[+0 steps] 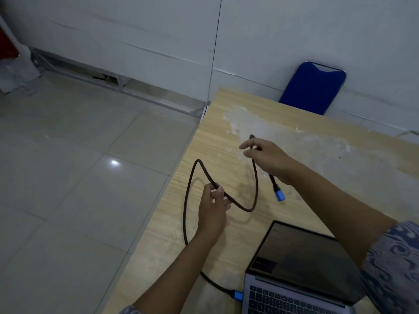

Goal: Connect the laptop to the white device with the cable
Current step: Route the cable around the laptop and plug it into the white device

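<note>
Nearest to us: laptop point(303, 275) open at the tabletop's near edge, screen dim. One blue-collared plug point(238, 295) of the dark braided cable point(187, 200) sits against the laptop's left side; we can't tell if it's fully seated.

From that plug the cable runs left under our left forearm, climbs along the tabletop's left edge, peaks, then drops into our left hand point(213, 207). That hand is loosely curled, thumb and fingers pinching the cable mid-length, held above the tabletop point(226, 123).

Past the pinch the cable sags in a U, rises to our right hand point(269, 159), farther in toward the table's middle. Right hand's fingers are closed round the cable near its free end, index finger extended. The second blue plug point(280, 196) dangles below that hand, clear of the wood, between the hand and the laptop lid.

Surface: light wood-grain tabletop with a large pale scuffed patch across the far half.

Beyond: blue chair back point(315, 87) at the far edge against a white wall; grey tiled floor point(68, 177) to the left, a metal frame point(79, 71) along the wall base.
</note>
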Action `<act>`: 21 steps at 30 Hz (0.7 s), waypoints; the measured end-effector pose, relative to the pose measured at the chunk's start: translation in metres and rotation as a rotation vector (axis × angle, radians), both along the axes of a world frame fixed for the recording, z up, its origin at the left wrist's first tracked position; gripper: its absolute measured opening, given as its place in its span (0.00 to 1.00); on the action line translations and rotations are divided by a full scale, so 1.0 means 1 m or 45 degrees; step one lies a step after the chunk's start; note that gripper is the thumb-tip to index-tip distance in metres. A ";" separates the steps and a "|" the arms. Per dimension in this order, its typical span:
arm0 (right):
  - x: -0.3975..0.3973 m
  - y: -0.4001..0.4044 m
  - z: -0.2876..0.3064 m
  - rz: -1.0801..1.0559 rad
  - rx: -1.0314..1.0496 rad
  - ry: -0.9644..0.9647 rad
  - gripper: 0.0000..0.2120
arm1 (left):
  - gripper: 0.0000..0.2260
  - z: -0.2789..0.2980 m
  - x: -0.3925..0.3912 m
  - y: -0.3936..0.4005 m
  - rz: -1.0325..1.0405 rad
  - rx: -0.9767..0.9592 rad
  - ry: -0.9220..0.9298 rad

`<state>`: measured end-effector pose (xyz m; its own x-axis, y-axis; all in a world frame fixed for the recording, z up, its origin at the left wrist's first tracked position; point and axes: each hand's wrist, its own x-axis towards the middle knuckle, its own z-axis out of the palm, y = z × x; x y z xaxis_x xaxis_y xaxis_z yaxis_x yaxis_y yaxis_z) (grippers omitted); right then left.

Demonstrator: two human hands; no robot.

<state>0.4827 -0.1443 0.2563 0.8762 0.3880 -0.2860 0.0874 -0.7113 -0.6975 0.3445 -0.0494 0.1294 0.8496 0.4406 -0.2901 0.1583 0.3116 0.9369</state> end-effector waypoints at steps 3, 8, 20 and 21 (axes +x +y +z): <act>0.003 -0.007 0.000 0.251 -0.214 -0.119 0.09 | 0.06 0.015 0.009 0.005 0.044 -0.336 -0.035; 0.004 -0.015 0.000 0.466 -0.433 -0.221 0.15 | 0.07 0.037 0.025 0.011 0.077 -0.635 -0.050; 0.063 -0.119 -0.032 0.020 -0.556 -0.475 0.17 | 0.07 0.077 0.073 0.015 0.109 -1.071 -0.083; 0.067 -0.125 -0.036 -0.009 -0.539 -0.468 0.16 | 0.08 0.081 0.076 0.016 0.112 -1.119 -0.099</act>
